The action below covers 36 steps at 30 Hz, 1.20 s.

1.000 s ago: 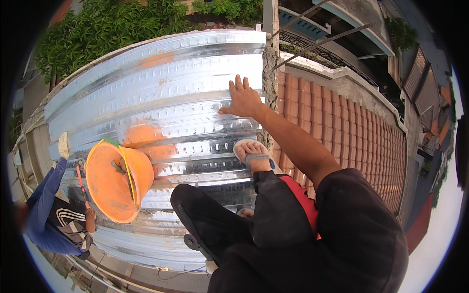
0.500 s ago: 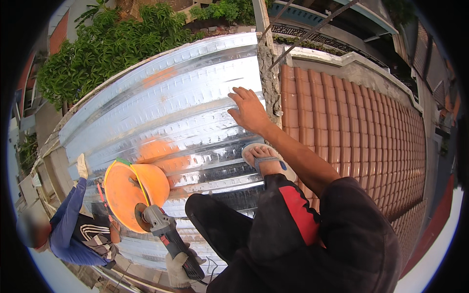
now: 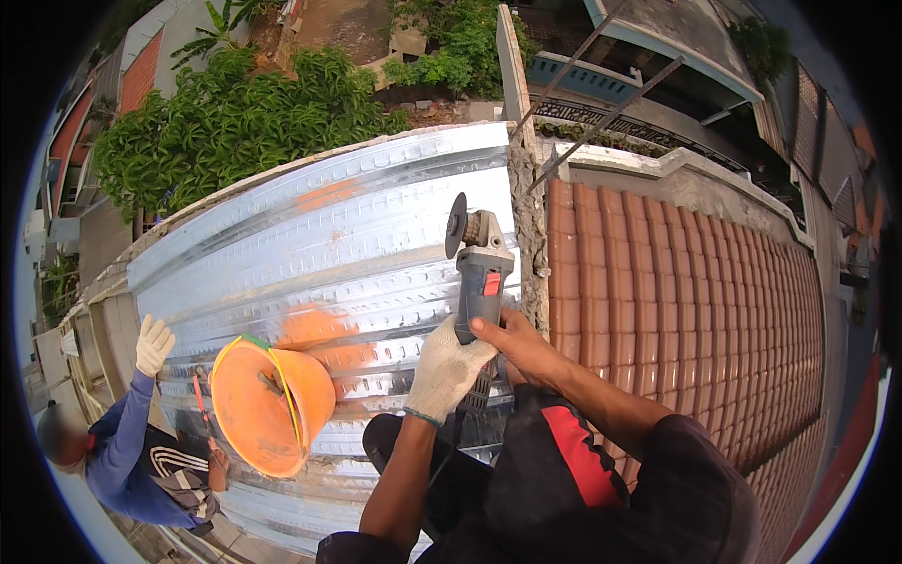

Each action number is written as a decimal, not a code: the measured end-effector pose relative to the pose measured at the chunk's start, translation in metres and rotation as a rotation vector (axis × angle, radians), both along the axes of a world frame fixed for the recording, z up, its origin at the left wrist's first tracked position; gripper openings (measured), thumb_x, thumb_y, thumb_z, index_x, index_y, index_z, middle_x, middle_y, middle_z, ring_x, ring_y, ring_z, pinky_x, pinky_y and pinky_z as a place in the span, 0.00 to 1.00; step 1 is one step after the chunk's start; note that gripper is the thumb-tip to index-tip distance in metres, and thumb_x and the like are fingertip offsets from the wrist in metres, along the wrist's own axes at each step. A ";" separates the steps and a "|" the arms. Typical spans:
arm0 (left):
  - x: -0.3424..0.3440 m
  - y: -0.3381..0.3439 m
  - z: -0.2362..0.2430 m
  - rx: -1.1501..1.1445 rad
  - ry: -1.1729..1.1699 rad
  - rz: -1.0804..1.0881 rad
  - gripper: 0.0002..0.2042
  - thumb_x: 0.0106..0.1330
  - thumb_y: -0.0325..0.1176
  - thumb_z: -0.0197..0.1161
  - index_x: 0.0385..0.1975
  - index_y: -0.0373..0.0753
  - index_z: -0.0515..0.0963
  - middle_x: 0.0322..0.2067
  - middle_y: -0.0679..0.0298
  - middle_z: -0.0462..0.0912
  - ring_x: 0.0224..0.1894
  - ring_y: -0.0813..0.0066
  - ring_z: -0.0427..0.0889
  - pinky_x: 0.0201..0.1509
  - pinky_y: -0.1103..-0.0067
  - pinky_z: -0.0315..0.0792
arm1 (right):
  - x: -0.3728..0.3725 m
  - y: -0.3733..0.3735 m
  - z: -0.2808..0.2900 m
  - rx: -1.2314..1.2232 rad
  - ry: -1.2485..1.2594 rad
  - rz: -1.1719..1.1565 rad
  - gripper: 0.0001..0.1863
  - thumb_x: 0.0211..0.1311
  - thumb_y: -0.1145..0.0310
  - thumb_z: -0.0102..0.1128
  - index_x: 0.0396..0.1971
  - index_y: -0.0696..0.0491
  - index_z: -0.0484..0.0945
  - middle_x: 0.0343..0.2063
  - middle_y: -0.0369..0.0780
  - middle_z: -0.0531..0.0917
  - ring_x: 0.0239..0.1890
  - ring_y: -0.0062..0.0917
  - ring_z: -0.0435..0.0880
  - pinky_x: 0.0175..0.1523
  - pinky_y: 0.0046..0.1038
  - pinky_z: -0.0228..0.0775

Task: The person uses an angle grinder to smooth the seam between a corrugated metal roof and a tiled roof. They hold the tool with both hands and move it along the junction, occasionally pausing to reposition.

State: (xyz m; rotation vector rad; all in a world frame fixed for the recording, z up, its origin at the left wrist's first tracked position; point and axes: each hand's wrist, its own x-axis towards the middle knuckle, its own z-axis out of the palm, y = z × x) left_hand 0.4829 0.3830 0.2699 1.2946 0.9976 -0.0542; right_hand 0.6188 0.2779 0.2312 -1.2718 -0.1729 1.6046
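Both of my hands are closed on a dark grey angle grinder [image 3: 480,287] with a red switch, its dark disc [image 3: 457,226] held upright above the right end of the corrugated metal sheets [image 3: 329,221]. My left hand [image 3: 445,368], in a white knit glove, wraps the lower body from the left. My bare right hand [image 3: 521,343] grips it from the right, thumb across the body. A cord hangs below the tool. Left of my hands an orange bucket [image 3: 254,395] with a yellow handle rests on the sheets; what lies inside it is too small to name.
At left a co-worker [image 3: 132,465] in blue sleeves raises a gloved hand [image 3: 154,346] beside a red tool [image 3: 201,404]. A broken masonry edge [image 3: 528,282] separates the sheets from terracotta roof tiles [image 3: 658,329]. Thin bars [image 3: 601,113] slant overhead; trees stand past the far edge.
My right hand has left the sheet and joined my left, which brought the grinder up from the lower edge. The co-worker's gloved hand has lifted.
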 end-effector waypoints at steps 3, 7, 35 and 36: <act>0.007 -0.012 -0.014 -0.005 -0.029 -0.062 0.23 0.68 0.45 0.72 0.52 0.30 0.82 0.37 0.55 0.88 0.40 0.67 0.89 0.47 0.70 0.81 | -0.002 -0.011 -0.009 -0.093 0.157 -0.199 0.32 0.75 0.52 0.73 0.62 0.64 0.77 0.52 0.46 0.88 0.53 0.28 0.89 0.61 0.34 0.83; 0.002 -0.024 -0.006 -0.094 -0.017 -0.118 0.26 0.70 0.36 0.72 0.64 0.31 0.76 0.49 0.59 0.87 0.49 0.72 0.84 0.56 0.72 0.79 | 0.006 -0.004 -0.017 -0.161 0.095 -0.308 0.25 0.72 0.60 0.73 0.58 0.61 0.79 0.48 0.43 0.89 0.49 0.26 0.90 0.55 0.32 0.86; 0.035 -0.050 -0.051 -0.021 0.025 -0.262 0.29 0.56 0.48 0.77 0.51 0.31 0.82 0.38 0.51 0.88 0.42 0.56 0.90 0.50 0.66 0.82 | 0.033 -0.043 -0.046 -0.096 0.043 -0.628 0.37 0.85 0.36 0.46 0.63 0.59 0.77 0.47 0.49 0.88 0.46 0.37 0.91 0.56 0.41 0.86; 0.031 -0.055 -0.046 0.107 -0.023 -0.218 0.29 0.55 0.50 0.75 0.49 0.31 0.82 0.41 0.50 0.87 0.45 0.48 0.89 0.55 0.61 0.80 | 0.027 -0.045 -0.040 -0.105 0.063 -0.657 0.35 0.85 0.38 0.48 0.62 0.59 0.77 0.46 0.48 0.88 0.46 0.36 0.90 0.55 0.41 0.86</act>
